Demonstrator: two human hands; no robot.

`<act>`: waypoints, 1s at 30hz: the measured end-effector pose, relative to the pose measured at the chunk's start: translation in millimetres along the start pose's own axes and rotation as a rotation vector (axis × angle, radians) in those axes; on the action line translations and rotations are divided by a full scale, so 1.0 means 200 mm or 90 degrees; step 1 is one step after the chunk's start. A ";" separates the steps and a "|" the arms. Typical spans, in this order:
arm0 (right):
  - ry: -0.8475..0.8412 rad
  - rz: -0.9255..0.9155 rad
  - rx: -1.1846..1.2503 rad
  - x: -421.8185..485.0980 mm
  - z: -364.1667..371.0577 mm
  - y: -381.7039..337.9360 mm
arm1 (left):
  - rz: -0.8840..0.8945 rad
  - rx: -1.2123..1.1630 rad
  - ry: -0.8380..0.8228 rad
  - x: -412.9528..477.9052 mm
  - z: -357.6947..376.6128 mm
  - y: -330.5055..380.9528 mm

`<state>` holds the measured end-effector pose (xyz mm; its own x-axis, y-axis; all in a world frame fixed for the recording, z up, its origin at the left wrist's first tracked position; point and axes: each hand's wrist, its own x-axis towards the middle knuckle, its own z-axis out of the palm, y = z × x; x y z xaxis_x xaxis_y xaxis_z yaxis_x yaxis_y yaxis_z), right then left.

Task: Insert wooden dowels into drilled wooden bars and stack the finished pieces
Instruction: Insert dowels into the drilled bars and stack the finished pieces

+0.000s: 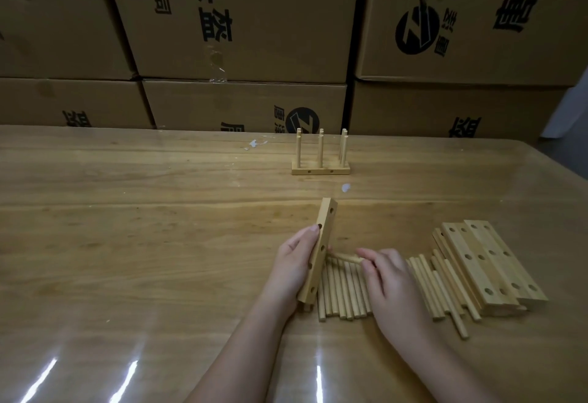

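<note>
A person's right hand (391, 284) pinches a single dowel (345, 257), its tip at a drilled bar (318, 253) that the left hand (296, 262) holds on edge in a wrapped grip, over a row of loose dowels (343, 294) on the desk (127, 243). Spare bars (490, 262) lie stacked just right; a finished piece (320, 160) with upright dowels stands farther back, before cardboard boxes (241, 20).
</note>
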<state>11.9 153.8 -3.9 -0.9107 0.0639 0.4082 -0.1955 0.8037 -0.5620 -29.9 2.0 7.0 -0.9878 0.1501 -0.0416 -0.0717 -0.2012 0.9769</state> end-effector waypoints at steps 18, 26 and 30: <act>0.076 0.023 0.084 0.01 -0.04 0.04 | 0.003 -0.056 -0.007 -0.03 0.00 0.03; 0.085 0.015 0.088 0.01 -0.05 0.04 | -0.005 -0.077 -0.011 -0.04 0.02 0.05; 0.117 0.010 0.085 0.01 -0.07 0.03 | -0.004 -0.086 -0.023 -0.05 0.01 0.07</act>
<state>13.9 166.5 3.2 -0.8345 0.1919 0.5165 -0.2398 0.7175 -0.6539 -20.7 -1.0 21.3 -0.9818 0.1861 -0.0381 -0.0986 -0.3275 0.9397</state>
